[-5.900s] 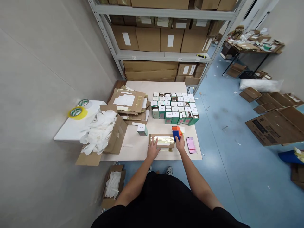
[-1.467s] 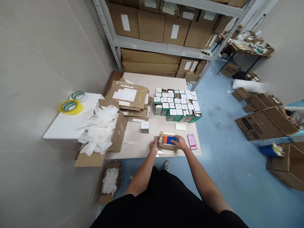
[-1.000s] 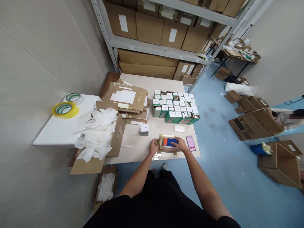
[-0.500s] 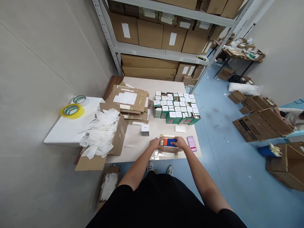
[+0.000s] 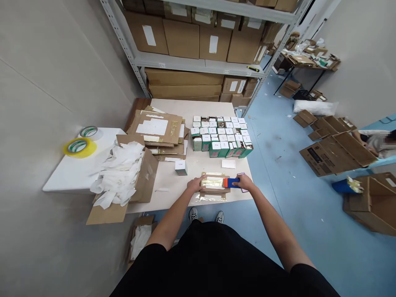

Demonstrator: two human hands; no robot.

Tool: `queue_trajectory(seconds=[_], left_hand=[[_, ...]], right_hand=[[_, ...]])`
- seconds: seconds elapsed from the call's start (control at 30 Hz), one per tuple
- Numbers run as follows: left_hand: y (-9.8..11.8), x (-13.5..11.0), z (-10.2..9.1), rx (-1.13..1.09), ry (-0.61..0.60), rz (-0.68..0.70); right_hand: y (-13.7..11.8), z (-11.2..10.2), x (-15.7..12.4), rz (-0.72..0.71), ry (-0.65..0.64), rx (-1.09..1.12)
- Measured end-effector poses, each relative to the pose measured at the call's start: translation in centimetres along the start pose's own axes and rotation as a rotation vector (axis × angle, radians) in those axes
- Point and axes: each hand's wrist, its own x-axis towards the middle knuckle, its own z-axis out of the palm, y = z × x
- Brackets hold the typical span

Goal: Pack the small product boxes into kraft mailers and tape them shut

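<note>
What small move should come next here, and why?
Probably tip the blue-and-orange tape dispenser down to cut the shiny tape: the right hand holds it at the right end of the cardboard packet, the tape lies along the top, and the left hand rests at the left end.

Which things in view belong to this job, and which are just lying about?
In use, it seems:
blue-and-orange tape dispenser, in the right hand
taped brown rectangular cardboard parcel, at the left hand

Likely just lying about:
long white sack
round blue bucket
</note>
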Motion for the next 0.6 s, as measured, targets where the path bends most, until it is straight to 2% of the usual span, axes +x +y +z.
queue_trajectory(seconds=[0.1, 0.27, 0.43, 0.6], left_hand=[[0.3, 0.0, -0.1, 0.011, -0.029, -0.031], [0.4, -0.1, -0.2, -0.007, -0.013, -0.052], [0.5, -0.3, -0.3, 0.084, 0.019, 0.033], [0.7, -0.3, -0.3, 0.126, -0.018, -0.012]], right_hand=[[2.4, -0.8, -0.6, 0.041, 0.008, 0.017], [5.6, -1.3, -1.5, 0.088, -0.013, 0.084], [7.9, -1.1, -1.8, 0.128, -0.017, 0.125], [9.7, -1.1, -2.0, 0.226, -0.012, 0.148]])
